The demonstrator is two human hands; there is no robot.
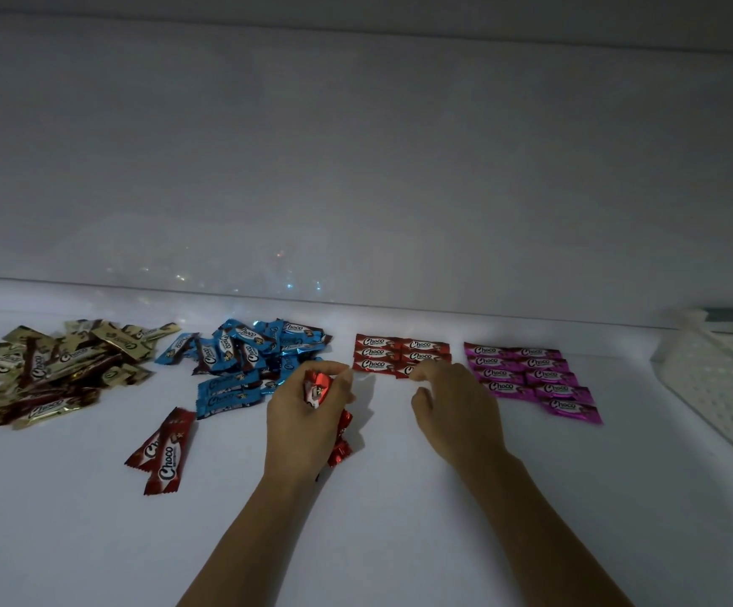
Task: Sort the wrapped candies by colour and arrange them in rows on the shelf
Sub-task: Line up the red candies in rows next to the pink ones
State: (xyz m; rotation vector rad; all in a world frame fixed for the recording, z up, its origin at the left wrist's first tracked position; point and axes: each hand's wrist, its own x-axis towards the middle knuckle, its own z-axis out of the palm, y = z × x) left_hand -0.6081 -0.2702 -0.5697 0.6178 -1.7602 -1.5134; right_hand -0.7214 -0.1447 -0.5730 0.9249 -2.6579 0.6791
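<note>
Red step right now. The pink rows [531, 378] sit finished on the right side of the shelf [399, 541], two neat columns. Just left of them the red rows [399, 354] are under way, with about three rows of two so far.

The left hand [303, 414] is curled tight round a bunch of red candies [317, 387], and a few more poke out under the palm. The right hand [452, 414] has its fingertips bent down onto the right-hand candy of the nearest red row, thumb held a bit apart. From this angle I honestly can't tell whether it's pinching that one or just squaring it up.

Next move as I read it: take a candy from the left-hand bunch and lay it flat, logo up, just below the last row, edges lined up with the columns. The wrappers look like shiny, crinkly foil, so they'll probably slide if nudged. I'd go gently.

Left to do: two loose reds [163, 451] lying near the front left, plus the blue pile [251, 365] and the gold pile [58, 365] — both just heaps. There's also a white basket [715, 378] at the far right.
</note>
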